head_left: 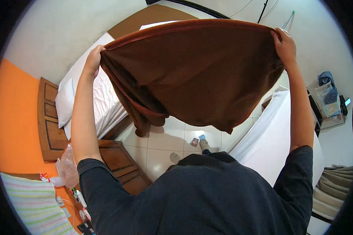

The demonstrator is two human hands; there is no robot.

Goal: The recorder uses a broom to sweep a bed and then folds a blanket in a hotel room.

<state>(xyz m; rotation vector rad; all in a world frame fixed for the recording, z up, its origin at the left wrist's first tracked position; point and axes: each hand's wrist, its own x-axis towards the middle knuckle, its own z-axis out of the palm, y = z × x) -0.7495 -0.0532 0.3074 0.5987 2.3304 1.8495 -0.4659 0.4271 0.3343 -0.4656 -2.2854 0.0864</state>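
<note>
A large brown cloth (200, 70), perhaps a blanket, hangs stretched between my two raised hands, its reddish-brown hem running taut along the top. My left hand (93, 60) is closed on the upper left corner. At the upper right corner, my right hand (284, 46) grips the same edge, thumb toward me. The lower part droops in loose folds, bunched more on the left, and hangs above the tiled floor. Behind it, the cloth hides part of a bed and the floor.
A bed with a white sheet (106, 98) and a pillow (66, 102) stands at left beside a wooden headboard (50, 121). A white-covered surface (262, 145) lies at right. Two small cards (195, 141) rest on the floor tiles (161, 147) by my feet. Shelves with clothes (328, 94) stand far right.
</note>
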